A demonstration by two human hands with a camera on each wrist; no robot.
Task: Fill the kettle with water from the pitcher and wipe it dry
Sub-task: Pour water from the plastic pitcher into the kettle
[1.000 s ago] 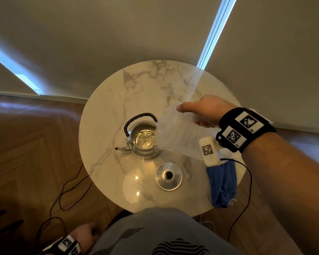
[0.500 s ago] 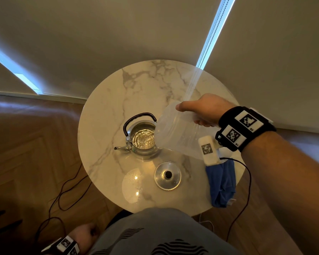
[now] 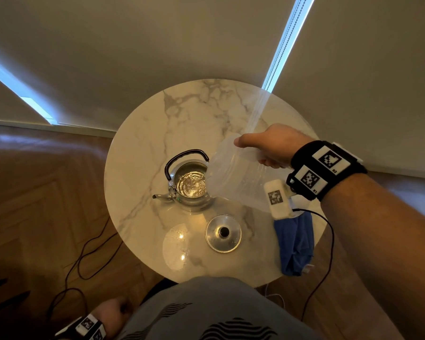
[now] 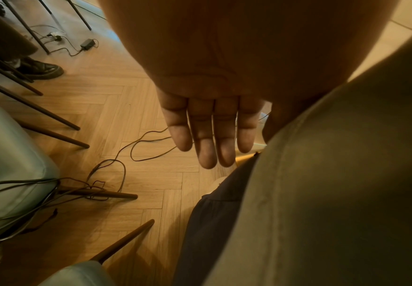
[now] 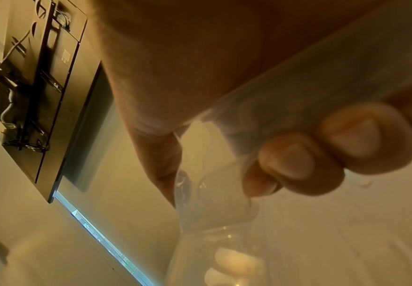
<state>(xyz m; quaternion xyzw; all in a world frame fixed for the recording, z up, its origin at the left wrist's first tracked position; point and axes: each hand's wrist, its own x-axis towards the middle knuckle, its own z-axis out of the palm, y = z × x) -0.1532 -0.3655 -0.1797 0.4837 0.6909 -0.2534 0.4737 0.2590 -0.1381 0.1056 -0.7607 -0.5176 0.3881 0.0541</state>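
A shiny metal kettle (image 3: 182, 192) with a black handle stands open on the round marble table (image 3: 142, 148), with rippling water inside. My right hand (image 3: 268, 148) grips the handle of a clear plastic pitcher (image 3: 233, 182) and tilts its mouth over the kettle's right rim. In the right wrist view my curled fingers (image 5: 322, 152) wrap the pitcher's handle (image 5: 297, 92). The kettle's lid (image 3: 223, 233) lies on the table in front. A blue cloth (image 3: 296, 244) lies at the table's right edge. My left hand (image 4: 209, 131) hangs beside my body, fingers straight, holding nothing.
A wet patch (image 3: 177, 244) shines on the table left of the lid. Cables (image 3: 88, 253) trail over the wooden floor on the left. Chair legs (image 4: 53, 120) and cushioned seats (image 4: 6, 158) stand near my left hand. A wall with blinds rises behind the table.
The pitcher stays tilted over the kettle with little visible movement. My left hand stays down at my side.
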